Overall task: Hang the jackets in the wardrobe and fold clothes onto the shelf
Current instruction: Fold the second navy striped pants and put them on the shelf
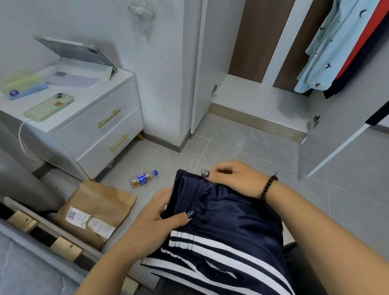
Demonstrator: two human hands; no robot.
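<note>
Navy striped garment [227, 234] lies across the lap, both hands pinching its far waistband: left hand [160, 217] at near-left edge, right hand [234, 178] nearer the wardrobe [255, 92].

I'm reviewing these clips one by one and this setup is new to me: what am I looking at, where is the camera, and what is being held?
There is no machine here. A camera worn on a person's head looks down at their two bare hands. The left hand and the right hand both grip a navy garment with white stripes near its waistband. Ahead stands the open wardrobe with a light blue shirt hanging inside. On the tiled floor lie a plastic bottle and a brown paper bag. The nightstand holds a phone.
</note>
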